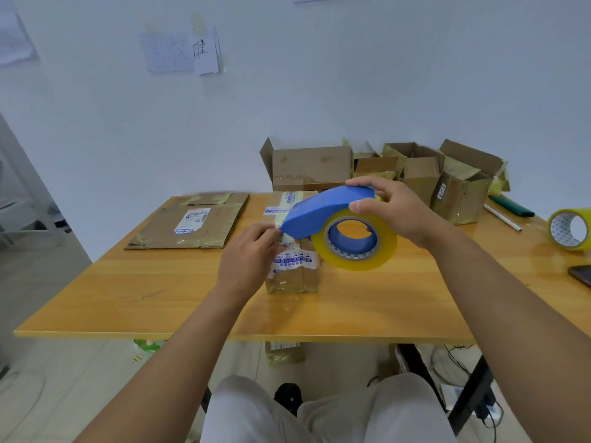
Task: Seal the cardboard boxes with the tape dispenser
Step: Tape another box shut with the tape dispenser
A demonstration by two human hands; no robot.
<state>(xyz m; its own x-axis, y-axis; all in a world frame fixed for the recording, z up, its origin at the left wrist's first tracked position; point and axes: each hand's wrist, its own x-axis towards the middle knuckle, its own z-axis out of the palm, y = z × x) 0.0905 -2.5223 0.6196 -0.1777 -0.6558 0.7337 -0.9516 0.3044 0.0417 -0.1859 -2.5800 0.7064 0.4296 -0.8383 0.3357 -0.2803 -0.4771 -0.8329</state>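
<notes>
Centrally, the right hand point(395, 207) grips the blue tape dispenser point(323, 209) from above: thumb on the near edge of its curved cover, fingers curled over the far end. A roll of yellowish tape point(353, 239) sits on the dispenser's hub, directly below the thumb. The dispenser's pointed front end meets the fingertips of the left hand point(248, 255), which are drawn together in a pinch at that tip; whether they hold the tape's free end cannot be told. Under and just beyond the left fingertips stands a small cardboard box point(292, 270), bearing printed white-and-blue tape, on the wooden table point(160, 292). Beyond the right fingers, against the wall, a group of open cardboard boxes point(383, 169) stands with flaps raised. To the left of the left hand, well apart, lies a flattened cardboard box point(188, 223) with a shipping label. To the right of the right hand lie a white pen point(502, 217), a dark green object point(511, 206), a spare tape roll point(571, 228) and, at the frame edge, a dark phone point(582, 274).
</notes>
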